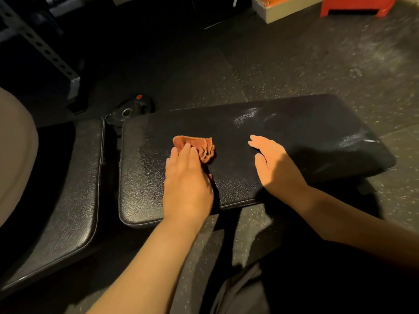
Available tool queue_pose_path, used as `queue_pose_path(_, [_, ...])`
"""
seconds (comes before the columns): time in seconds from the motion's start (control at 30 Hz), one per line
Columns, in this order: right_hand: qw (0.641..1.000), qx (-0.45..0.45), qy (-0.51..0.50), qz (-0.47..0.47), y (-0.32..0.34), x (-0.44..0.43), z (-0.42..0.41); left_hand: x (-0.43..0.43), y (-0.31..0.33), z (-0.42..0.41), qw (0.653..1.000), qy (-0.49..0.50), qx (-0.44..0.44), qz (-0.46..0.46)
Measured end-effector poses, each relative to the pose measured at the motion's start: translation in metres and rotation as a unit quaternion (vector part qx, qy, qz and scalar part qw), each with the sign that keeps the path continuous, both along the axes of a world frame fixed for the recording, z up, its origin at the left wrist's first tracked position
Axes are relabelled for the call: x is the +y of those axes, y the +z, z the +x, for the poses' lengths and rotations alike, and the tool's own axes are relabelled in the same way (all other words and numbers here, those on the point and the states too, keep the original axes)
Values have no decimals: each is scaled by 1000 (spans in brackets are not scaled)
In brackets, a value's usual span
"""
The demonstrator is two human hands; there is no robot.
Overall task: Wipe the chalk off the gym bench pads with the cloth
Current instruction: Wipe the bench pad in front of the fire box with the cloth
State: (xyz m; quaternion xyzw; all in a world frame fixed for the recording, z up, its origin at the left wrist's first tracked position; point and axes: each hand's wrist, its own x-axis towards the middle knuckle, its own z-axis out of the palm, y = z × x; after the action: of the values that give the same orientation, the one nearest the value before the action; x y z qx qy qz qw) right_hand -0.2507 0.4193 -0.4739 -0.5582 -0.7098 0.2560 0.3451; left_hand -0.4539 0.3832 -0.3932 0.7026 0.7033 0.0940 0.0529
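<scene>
Filling the middle of the view, the main bench pad (260,137) is a black, grained surface standing on a speckled rubber floor (306,64). A second pad (74,189) lies just beside it to the left, with a narrow gap between them. A faint pale haze shows on the left part of the main pad, which I take for chalk, while the far right end looks glossier. The light is dim, so that is a judgement.

The left hand (188,180) lies palm down near the middle of the main pad. Its fingers (187,152) are straight and press on the cloth (197,143) without curling round it. The right hand (276,164) is spread flat and relaxed, holding nothing, low over the pad to the right of the cloth. I cannot tell whether it touches the surface. The orange cloth is bunched small and lies on the pad itself, partly under the left hand.

To wipe well, I would open the cloth out so that more of it meets the grain. The palm's weight should bear on it through long, overlapping strokes toward one edge, since scrubbing in place would likely only spread the dust. The right hand could steady the pad. The gap and the second pad probably need passes too.
</scene>
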Motion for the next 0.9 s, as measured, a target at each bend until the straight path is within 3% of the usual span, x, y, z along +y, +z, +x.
queue_pose_path(0.07, [999, 31, -12, -24, 1, 2, -2, -2, -6, 21, 1000, 7, 20, 5])
queue_pose_path(0.13, [990, 101, -35, -88, 8, 7, -3, -6, -9, 45, 1000, -19, -14, -8])
queue_pose_path(0.2, [984, 140, -57, -94, 20, 7, -14, -6, -1, 53, 984, -77, -137, -86])
queue_pose_path(0.23, [987, 142, -58, -56, 28, 3, -24, -4, 7, 52, 959, -102, -235, -124])
queue_pose_path(0.3, [995, 96, 5, 21, 36, -10, -48, -1, 17, 36, 915, -95, -378, -106])
queue_pose_path(0.33, [997, 47, 59, 28, 37, -18, -58, 2, 20, 23, 916, -53, -388, -84])
queue_pose_path(0.4, [989, -44, 137, 19, 34, -24, -65, 9, 21, -4, 954, 15, -297, -46])
queue_pose_path(0.5, [983, -85, 162, 26, 26, -8, -53, 23, 18, -27, 975, 15, -220, -30])
queue_pose_path(0.73, [994, -102, -27, 3, 29, 29, -47, 45, 7, -15, 996, -79, -11, -43])
queue_pose_path(0.9, [984, -80, 161, 1, 40, 16, -59, 59, 0, -13, 995, -94, -1, -43])
